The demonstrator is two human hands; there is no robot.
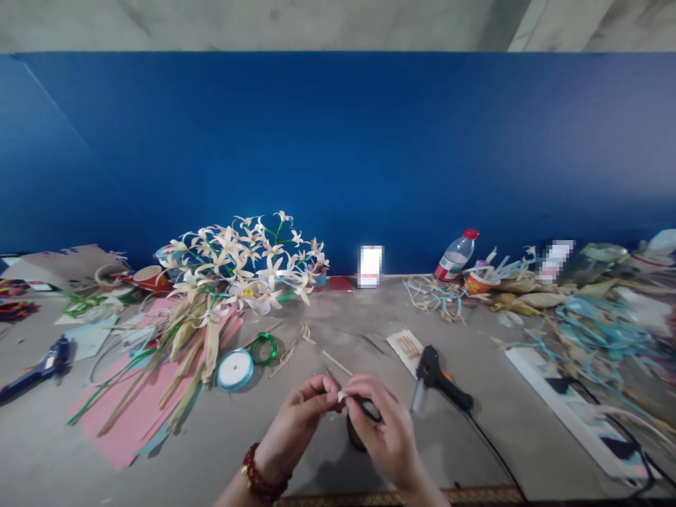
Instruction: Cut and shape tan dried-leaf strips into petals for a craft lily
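Observation:
My left hand [307, 417], with a dark red bead bracelet [263, 473] at the wrist, pinches a small whitish piece [341, 396] between thumb and fingertips. The fingers of my right hand [384, 425] are closed on the same piece from the other side, so the fingertips nearly meet. What the piece is cannot be made out. Black scissor handles [355, 431] lie on the table below, partly hidden by my right hand. Just beyond the fingertips is a thin pale stick [336, 362].
White flowers [272, 271] stand at the back left, above pink paper [113, 422]. A ribbon roll [235, 370] lies left of my hands. To the right are a black glue gun [442, 380] with its cord, a power strip [575, 415] and a bottle [457, 257].

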